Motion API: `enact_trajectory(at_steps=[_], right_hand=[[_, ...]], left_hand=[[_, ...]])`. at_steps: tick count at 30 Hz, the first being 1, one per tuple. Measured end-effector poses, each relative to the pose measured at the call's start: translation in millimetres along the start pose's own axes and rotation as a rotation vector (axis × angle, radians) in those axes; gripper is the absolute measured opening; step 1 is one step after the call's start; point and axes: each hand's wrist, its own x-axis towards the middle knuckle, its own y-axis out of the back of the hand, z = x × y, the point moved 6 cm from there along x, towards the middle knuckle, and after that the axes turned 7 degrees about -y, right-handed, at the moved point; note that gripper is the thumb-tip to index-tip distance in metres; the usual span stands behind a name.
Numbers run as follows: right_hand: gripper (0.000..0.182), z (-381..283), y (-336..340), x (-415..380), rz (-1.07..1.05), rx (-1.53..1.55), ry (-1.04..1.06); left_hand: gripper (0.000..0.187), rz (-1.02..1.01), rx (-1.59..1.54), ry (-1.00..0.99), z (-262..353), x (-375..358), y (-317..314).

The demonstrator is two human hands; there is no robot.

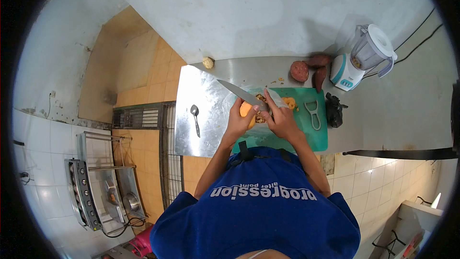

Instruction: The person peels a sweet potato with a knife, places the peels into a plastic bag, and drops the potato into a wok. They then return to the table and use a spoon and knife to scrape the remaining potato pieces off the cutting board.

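My left hand [236,123] is closed on a peeled orange piece [246,109]. My right hand [282,123] grips a knife [235,89], whose broad blade points up and to the left across the orange piece. The handle is mostly hidden by my right fingers. Peelings [260,118] lie between and below the hands, and more orange pieces [289,101] rest just beyond my right hand on the green cutting board [306,136]. A white peeler [313,114] lies on the board's right part.
A spoon [195,121] lies on the metal counter [186,93], with a pale round piece [208,62] at its back edge. Reddish tubers [299,71], a blender [372,52] and a black plastic bag [335,110] are at the right. A stove [82,194] stands far left.
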Motion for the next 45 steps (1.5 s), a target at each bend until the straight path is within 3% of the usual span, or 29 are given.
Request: enact_trajectory(at_steps=[2,3,5,8,10,15,17,19,21,23,24,25,29,30,32,36,38,39,42,45], right_hand=[[0.068,0.8,3.0,3.5,-0.221,0.042,-0.282],[0.068,6.2,-4.1,1.9,-0.221,0.042,-0.281],[0.069,1.5,-4.2,-2.0,0.093,0.053,0.069],[0.071,-0.5,-6.4,-3.6,-0.01,0.121,0.087],[0.071,-1.8,-5.1,-4.6,-0.064,0.099,0.068],[0.074,-2.2,-9.3,-0.6,-0.16,0.038,-0.019],[0.076,-5.3,-3.2,2.1,0.176,-0.121,0.184],[0.075,-6.1,-3.1,1.9,0.14,-0.14,0.141],[0.074,-7.4,-0.1,1.4,0.106,-0.161,0.095],[0.068,7.4,-7.5,1.8,-0.137,0.114,-0.217],[0.068,9.9,-10.0,1.7,-0.145,0.114,-0.215],[0.066,15.4,-12.6,2.3,-0.104,0.301,-0.224],[0.059,31.9,-35.2,5.4,-0.084,0.773,-0.263],[0.059,25.6,-31.7,6.5,-0.083,0.774,-0.264],[0.052,18.9,-31.6,6.4,-0.181,0.961,-0.424],[0.045,30.6,-43.9,2.6,-0.183,0.952,-0.53],[0.04,31.1,-43.3,4.7,-0.012,1.022,-0.341],[0.04,29.4,-40.5,2.7,-0.012,1.022,-0.343],[0.033,33.5,-43.8,-3.5,-0.076,1.041,-0.531],[0.019,32.7,-38.7,-1.0,0.076,1.003,-0.378]], left_hand=[[0.055,0.004,0.05,-0.023,-0.7,1.4,-1.9],[0.055,0.032,-0.024,0.024,-0.3,0.3,-2.8],[0.055,0.058,-0.099,0.069,3.7,-1.9,-3.8],[0.057,0.101,-0.231,0.171,2.2,-6.0,1.0],[0.059,-0.025,-0.353,0.172,2.5,-6.0,-2.6],[0.052,-0.052,-0.381,0.294,1.7,-7.2,1.5],[0.05,-0.054,-0.386,0.357,1.4,-9.2,0.6],[0.045,0.014,-0.419,0.443,-1.2,-13.7,-1.3],[0.048,-0.066,-0.35,0.373,-1.6,-11.6,-1.7],[0.052,-0.142,-0.283,0.302,-2.2,-10.3,-3.9],[0.056,-0.117,-0.257,0.264,-1.4,-9.7,-3.4],[0.061,-0.094,-0.23,0.228,-0.7,-9.3,-1.5],[0.074,-0.129,-0.264,0.305,-9.3,-10.7,-1.5],[0.079,-0.127,-0.262,0.283,-9.0,-10.1,-4.0],[0.084,-0.128,-0.259,0.257,-8.0,-8.9,-5.3],[0.088,-0.145,-0.24,0.244,-7.0,-4.5,-7.4],[0.089,-0.155,-0.227,0.219,-7.0,-3.0,-8.0],[0.09,-0.163,-0.188,0.209,-7.2,-1.5,-8.0],[0.091,-0.163,-0.131,0.166,-7.6,-1.1,-10.1],[0.09,-0.146,-0.047,0.088,-9.0,0.1,-12.1]])
